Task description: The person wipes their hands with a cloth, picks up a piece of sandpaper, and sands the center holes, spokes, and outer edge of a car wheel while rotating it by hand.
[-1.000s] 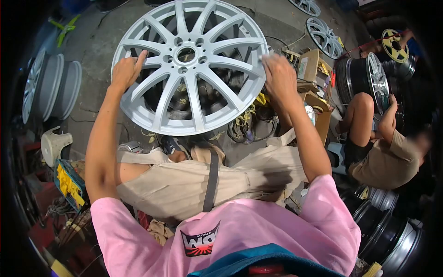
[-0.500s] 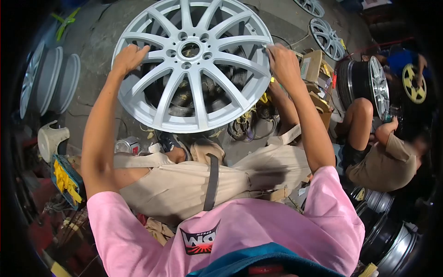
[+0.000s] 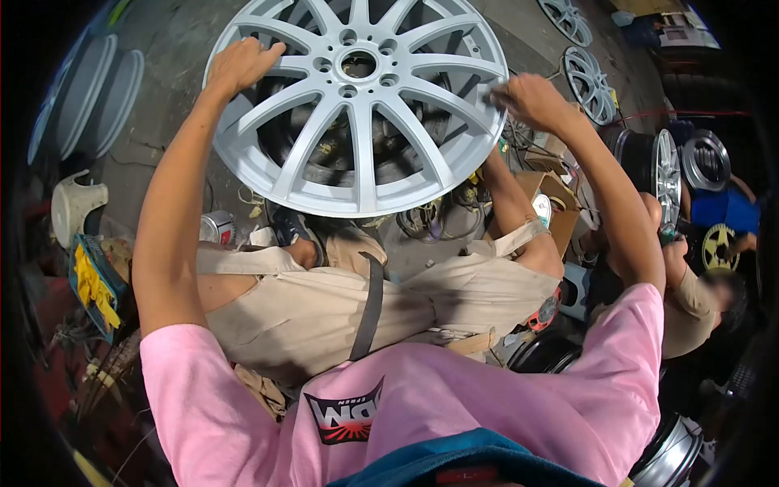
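Observation:
A light grey multi-spoke alloy wheel (image 3: pixel 369 180) lies face up before my knees, raised on darker round things glimpsed between its spokes. My left hand (image 3: pixel 240 66) grips its left edge, fingers curled over the rim and thumb stretched toward a spoke. At the right edge is my right hand (image 3: pixel 531 101), its fingers pinched together and blurred. Something small and dark may be between those fingertips, but I cannot make out what it is.
Several more rims (image 3: pixel 120 101) stand at the left, and others lie at the upper right. Right of my knee is an open cardboard box (image 3: pixel 560 207). A tin can (image 3: pixel 217 227) and a basket with yellow material (image 3: pixel 96 288) sit at the left. Another person (image 3: pixel 690 284) crouches at the right.
The view has shifted, so the wheel appears farther right and higher. My left hand keeps its hold on the rim. My right hand stays at the right edge, now turned more sideways.

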Action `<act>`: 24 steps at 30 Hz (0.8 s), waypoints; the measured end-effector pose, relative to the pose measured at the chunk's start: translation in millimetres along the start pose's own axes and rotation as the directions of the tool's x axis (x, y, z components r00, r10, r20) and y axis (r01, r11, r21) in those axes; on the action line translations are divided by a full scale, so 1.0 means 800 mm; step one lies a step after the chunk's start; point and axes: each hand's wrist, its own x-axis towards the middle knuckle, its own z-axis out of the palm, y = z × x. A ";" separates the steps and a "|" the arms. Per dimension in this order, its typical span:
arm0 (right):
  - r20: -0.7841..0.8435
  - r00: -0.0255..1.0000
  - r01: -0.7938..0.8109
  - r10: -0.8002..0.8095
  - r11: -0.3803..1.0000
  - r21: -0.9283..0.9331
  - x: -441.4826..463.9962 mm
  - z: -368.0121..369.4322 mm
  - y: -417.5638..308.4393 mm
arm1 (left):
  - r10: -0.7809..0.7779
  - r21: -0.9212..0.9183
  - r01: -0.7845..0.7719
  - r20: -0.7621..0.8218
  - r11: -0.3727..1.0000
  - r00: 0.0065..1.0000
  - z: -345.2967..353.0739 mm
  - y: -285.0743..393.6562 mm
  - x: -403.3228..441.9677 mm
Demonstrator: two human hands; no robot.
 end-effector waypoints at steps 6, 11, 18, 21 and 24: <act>0.097 0.995 0.019 -0.034 0.987 0.160 0.019 0.002 0.011 | 0.014 0.024 -0.012 -0.078 1.000 0.997 0.003 0.008 -0.004; 0.145 0.970 0.127 -0.195 0.916 0.381 0.019 0.018 0.015 | -0.020 0.020 0.021 -0.010 1.000 1.000 0.000 0.009 -0.003; 0.444 0.896 -0.337 0.035 0.704 0.625 0.031 -0.068 0.032 | -0.001 0.027 0.002 -0.022 1.000 1.000 0.003 0.006 0.000; 0.074 0.996 0.029 -0.058 0.937 0.347 0.030 0.003 0.033 | 0.004 0.043 -0.002 -0.056 0.999 0.998 0.006 0.005 0.000; -0.176 0.977 0.119 -0.124 0.992 -0.039 0.013 0.045 0.016 | -0.015 0.047 0.016 -0.010 0.999 1.000 0.002 0.006 0.000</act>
